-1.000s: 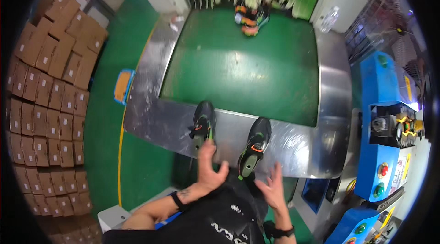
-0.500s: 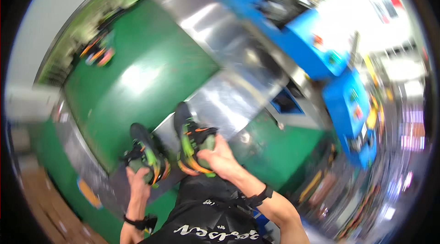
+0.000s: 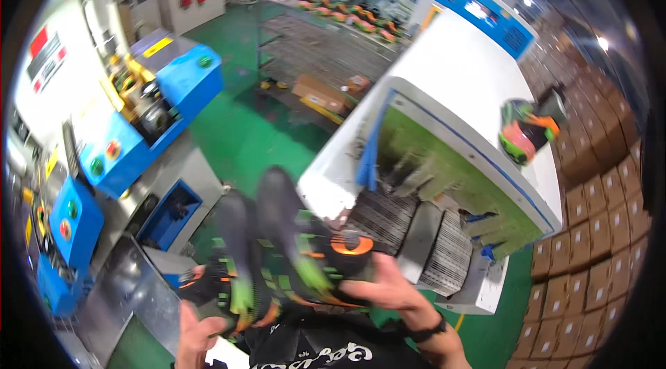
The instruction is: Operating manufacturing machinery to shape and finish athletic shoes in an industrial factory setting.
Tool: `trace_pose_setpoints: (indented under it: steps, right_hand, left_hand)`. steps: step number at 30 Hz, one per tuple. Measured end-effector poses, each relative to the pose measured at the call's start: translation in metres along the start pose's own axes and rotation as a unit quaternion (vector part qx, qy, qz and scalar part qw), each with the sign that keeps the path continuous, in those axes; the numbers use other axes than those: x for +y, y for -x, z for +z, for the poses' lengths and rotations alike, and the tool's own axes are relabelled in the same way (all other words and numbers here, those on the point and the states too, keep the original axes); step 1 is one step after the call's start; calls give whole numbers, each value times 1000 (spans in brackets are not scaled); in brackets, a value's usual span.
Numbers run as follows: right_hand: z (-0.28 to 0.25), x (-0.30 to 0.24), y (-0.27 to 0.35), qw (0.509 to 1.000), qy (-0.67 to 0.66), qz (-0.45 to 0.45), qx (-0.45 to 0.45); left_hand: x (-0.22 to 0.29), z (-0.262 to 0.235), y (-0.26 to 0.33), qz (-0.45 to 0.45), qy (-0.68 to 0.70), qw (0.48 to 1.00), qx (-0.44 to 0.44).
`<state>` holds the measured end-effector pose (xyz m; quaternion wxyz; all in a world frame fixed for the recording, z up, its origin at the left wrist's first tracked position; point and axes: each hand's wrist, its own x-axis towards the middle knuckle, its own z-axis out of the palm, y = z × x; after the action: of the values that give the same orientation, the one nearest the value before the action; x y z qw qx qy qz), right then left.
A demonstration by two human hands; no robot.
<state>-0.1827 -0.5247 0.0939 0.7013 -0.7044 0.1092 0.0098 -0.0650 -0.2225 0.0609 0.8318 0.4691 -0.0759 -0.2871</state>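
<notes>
Right hand: the right hand [image 3: 388,289] is closed in a grip on the right shoe [image 3: 305,244], fingers curled over its side near the heel end, a dark band at the wrist.
Left hand: the left hand [image 3: 198,334] comes up from the lower edge with its grip wrapped on the underside of the left shoe [image 3: 232,272]; the fingertips are partly hidden by the sole.
Right shoe: black, smooth upper, blurred by motion, with lime green strips and a round orange patch at the heel side; held tilted, toe pointing up and away, in front of the chest.
Left shoe: same make of black upper with green and orange sole parts, just beside the right shoe and touching or nearly touching it; which, I cannot tell through the blur.
Machine ahead: a large white box-shaped tunnel machine [image 3: 472,91] with a flat matt top; its mouth shows a fringe of green strip curtains [image 3: 444,175] and a ribbed grey metal conveyor roller [image 3: 409,234] below.
On the machine: a third shoe [image 3: 527,133], orange, green and black, lies on the white top, well apart from the hands.
Left side: blue metal machines [image 3: 132,126] with round coloured buttons, and a shiny steel tabletop [image 3: 132,293] beside the left hand.
Right side: stacked brown cardboard boxes [image 3: 596,230], square-faced, in rows.
Floor: glossy green floor [image 3: 243,140]; far off, wire racks [image 3: 333,29] with more orange and green shoes.
</notes>
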Motion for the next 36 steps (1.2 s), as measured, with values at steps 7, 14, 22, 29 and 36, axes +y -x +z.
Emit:
trace_pose_setpoints:
  steps: [7, 14, 22, 29, 36]
  right_hand:
    - [-109, 38, 155, 851, 66, 86, 514]
    - [-165, 79, 134, 731, 194, 54, 652]
    - [-65, 50, 64, 808, 180, -272, 490]
    - [96, 1, -37, 951, 185, -248, -11]
    - [301, 21, -60, 776, 277, -336, -455]
  left_hand:
    - [-60, 161, -88, -297, -6, 938, -178]
    - [-156, 280, -190, -51, -513, 818, -256]
    - [-122, 178, -111, 129, -434, 864, -220]
    - [-91, -15, 11, 54, -499, 864, -48]
    - [-159, -197, 242, 55, -444, 722, 529]
